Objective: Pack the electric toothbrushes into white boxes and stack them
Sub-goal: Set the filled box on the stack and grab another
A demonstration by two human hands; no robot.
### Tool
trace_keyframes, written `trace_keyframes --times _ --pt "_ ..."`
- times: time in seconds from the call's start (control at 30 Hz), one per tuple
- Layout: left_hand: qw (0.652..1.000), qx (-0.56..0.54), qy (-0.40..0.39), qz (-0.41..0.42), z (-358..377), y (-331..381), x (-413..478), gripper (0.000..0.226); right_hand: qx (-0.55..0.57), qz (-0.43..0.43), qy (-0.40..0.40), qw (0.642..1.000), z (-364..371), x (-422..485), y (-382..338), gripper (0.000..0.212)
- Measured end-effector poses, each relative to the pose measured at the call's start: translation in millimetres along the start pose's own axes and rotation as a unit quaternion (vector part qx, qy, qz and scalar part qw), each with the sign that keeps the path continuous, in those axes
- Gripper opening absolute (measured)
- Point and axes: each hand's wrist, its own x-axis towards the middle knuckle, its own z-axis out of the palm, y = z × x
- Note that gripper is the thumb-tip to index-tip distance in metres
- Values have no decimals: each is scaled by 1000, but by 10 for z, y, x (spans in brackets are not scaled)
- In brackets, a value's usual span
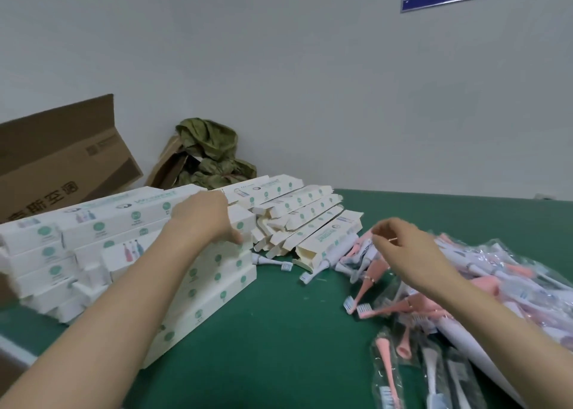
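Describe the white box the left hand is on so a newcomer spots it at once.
On the left of the green table stands a stack of closed white boxes. The top box sits at its far end. Alone among them, it is gripped by the left hand.

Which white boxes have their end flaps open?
The slanted row in the middle, beside the toothbrush pile; the stack under the left hand is closed.

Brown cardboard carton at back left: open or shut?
Open: the brown carton has a top flap standing up behind it. Its inside is hidden.
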Motion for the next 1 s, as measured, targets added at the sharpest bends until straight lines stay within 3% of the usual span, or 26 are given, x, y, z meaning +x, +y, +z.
trace_keyframes --times 0.13,0.27,0.4,0.5,0.73,0.9,1.0 --pt "999 16 -18 -24 203 -75 -62 45 -119 -14 -74 990 84 -48 110 25" --pt "999 25 14 -36 247 -56 -102 51 -171 -8 -122 978 163 -51 145 25" --pt "989 -47 114 76 339 245 -123 51 -176 -10 -123 977 172 -51 142 24" --pt "979 -97 106 144 524 653 -47 42 -175 -10 -126 976 177 -61 160 23" --pt "992 -42 4 119 922 1081 340 28 -197 -8 -126 972 108 -31 209 23" --pt "986 -56 72 142 961 1092 344 19 -194 -13 -115 974 101 28 253 22" --pt "975 -130 121 133 857 1026 206 24 -177 -11 -94 980 106 36 273 24"
